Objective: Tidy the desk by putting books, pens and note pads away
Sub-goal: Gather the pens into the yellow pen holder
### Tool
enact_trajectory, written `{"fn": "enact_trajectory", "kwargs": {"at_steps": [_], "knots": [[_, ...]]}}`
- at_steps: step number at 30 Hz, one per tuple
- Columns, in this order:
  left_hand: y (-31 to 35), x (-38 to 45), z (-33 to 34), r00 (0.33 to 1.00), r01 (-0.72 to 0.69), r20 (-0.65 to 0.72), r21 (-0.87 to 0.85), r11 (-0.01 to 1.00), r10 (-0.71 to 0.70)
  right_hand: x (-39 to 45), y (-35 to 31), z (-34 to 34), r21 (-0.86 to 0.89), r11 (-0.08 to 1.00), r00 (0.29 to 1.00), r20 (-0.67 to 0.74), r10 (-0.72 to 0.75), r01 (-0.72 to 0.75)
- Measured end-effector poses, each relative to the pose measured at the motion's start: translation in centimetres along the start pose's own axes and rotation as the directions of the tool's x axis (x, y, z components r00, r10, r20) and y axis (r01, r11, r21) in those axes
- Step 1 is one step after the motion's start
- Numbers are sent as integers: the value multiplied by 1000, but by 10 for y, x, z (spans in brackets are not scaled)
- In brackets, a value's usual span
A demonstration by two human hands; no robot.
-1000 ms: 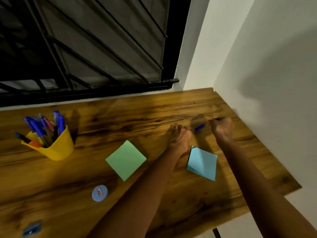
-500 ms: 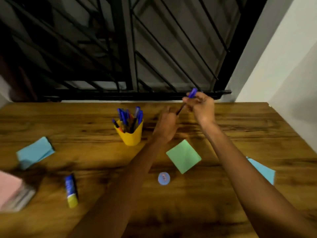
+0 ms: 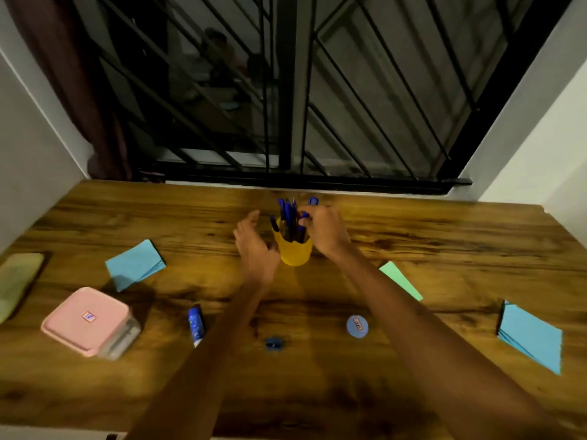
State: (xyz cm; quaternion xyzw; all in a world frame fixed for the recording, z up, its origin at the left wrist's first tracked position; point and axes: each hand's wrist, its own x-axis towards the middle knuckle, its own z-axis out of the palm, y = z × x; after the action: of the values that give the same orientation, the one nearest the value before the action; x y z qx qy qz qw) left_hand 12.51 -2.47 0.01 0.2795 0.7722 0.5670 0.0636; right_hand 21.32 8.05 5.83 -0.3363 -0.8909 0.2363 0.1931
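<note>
A yellow pen cup [image 3: 293, 254] with several blue pens stands at the middle back of the wooden desk [image 3: 444, 236]. My right hand [image 3: 324, 231] is at the cup's right rim, fingers closed on a blue pen [image 3: 313, 202] whose cap sticks up above the cup. My left hand [image 3: 254, 246] hovers open just left of the cup, holding nothing. A blue note pad [image 3: 135, 263] lies at the left, a green note pad [image 3: 401, 279] right of my right forearm, and another blue note pad [image 3: 530, 338] at the far right.
A pink-lidded box [image 3: 87, 322] sits front left, with a glue stick [image 3: 196, 325], a small blue sharpener [image 3: 273, 343] and a round blue disc [image 3: 357, 326] near the front. A greenish book [image 3: 17, 281] lies at the left edge. A barred window [image 3: 286, 90] backs the desk.
My right hand picked the blue pen up from the desk's right side and carried it left to the yellow cup. My left hand moved along to the cup's left side.
</note>
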Motion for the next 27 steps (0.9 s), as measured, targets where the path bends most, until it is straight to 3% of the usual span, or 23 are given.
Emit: {"fn": "enact_trajectory", "kwargs": {"at_steps": [3,5,8,11,17,22,25,27], "knots": [[-13,-8,10,978,136,166,-34,990,-129,0,3,7,-180,981,997,44,-59,66],[-15,-13,20,975,83,207,19,996,-85,-2,3,4,-230,966,993,12,-118,118],[-6,-17,38,977,99,191,-27,995,-92,-13,10,-4,-55,993,984,-138,-111,104],[-1,-14,48,983,149,117,-89,985,-138,-23,27,-10,161,987,970,-237,48,-10],[8,-18,50,974,170,158,-45,984,-161,-45,61,-15,284,920,962,36,272,-271],[55,-43,82,956,63,289,-63,996,-42,-70,87,-35,619,744,949,5,316,-251],[86,-63,115,933,24,361,-77,997,6,-89,115,-62,718,658,882,-133,452,-229],[111,-83,141,911,4,410,-114,993,43,-108,145,-84,741,605,739,-227,634,-291]]}}
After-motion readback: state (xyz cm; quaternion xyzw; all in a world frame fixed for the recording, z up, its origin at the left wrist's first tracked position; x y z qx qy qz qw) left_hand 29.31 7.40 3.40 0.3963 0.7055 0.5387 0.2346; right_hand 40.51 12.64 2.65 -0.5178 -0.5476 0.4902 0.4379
